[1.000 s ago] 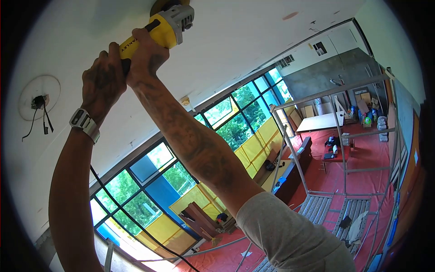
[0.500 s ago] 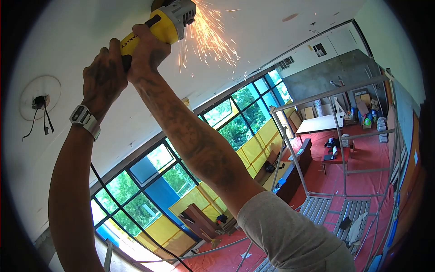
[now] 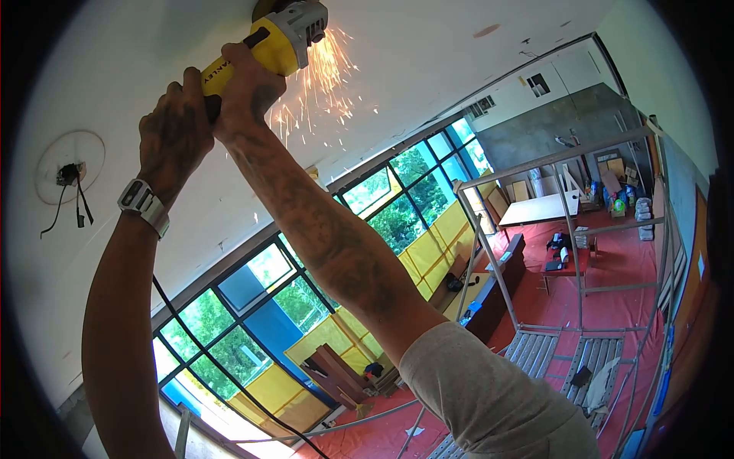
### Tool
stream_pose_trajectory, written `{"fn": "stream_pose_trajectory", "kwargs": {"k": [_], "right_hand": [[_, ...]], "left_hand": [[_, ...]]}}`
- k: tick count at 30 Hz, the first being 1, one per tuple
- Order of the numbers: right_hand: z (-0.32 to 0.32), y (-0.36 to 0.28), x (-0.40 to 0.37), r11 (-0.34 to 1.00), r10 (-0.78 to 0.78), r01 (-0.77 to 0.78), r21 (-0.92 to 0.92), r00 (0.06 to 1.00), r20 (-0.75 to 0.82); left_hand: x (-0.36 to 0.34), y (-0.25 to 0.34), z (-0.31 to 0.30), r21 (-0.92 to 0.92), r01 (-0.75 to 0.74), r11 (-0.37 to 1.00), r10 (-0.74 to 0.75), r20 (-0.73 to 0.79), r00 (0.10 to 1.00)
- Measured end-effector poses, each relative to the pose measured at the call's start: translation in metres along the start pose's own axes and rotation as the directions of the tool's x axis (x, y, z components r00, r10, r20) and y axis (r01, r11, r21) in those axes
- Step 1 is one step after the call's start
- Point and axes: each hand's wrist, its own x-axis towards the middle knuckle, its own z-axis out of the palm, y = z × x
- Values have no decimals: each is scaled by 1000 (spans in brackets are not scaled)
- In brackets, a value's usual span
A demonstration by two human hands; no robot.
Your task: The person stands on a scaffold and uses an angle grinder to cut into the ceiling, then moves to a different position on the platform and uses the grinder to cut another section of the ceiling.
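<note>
- White ceiling (image 3: 413, 61) above, red floor (image 3: 612, 306) below.
- Black wires (image 3: 79, 205) hang down.
- The left hand (image 3: 176, 126) holds the back of the yellow grinder (image 3: 277, 55).
- The right hand (image 3: 249, 90) grips its middle.
- Sparks (image 3: 325, 73) fly from it, up by the ceiling.
- A metal frame (image 3: 556, 157) stands.

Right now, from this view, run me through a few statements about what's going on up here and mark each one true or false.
1. The left hand and right hand both hold the angle grinder. True.
2. Sparks fly beside it. True.
3. Both wrists are bare. False: a wristwatch is on the left one.
4. Black wires hang from the ceiling. True.
5. Everything underfoot is blue. False: the floor covering is red.
</note>
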Motion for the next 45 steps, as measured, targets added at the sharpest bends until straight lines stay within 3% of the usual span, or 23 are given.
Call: {"fn": "stream_pose_trajectory", "kwargs": {"k": [12,27,45], "right_hand": [[4,2,-3,995,-95,95,24,995,18],[9,-5,-7,1000,-12,12,-12,999,-32],[6,8,-1,997,-76,76,26,997,-6]], "left_hand": [[-1,2,-6,-23,4,1000,-4,-10,1000],[-1,1,-9,1,-8,1000,8,-16,1000],[-1,-1,-9,-24,-13,1000,12,-24,1000]]}}
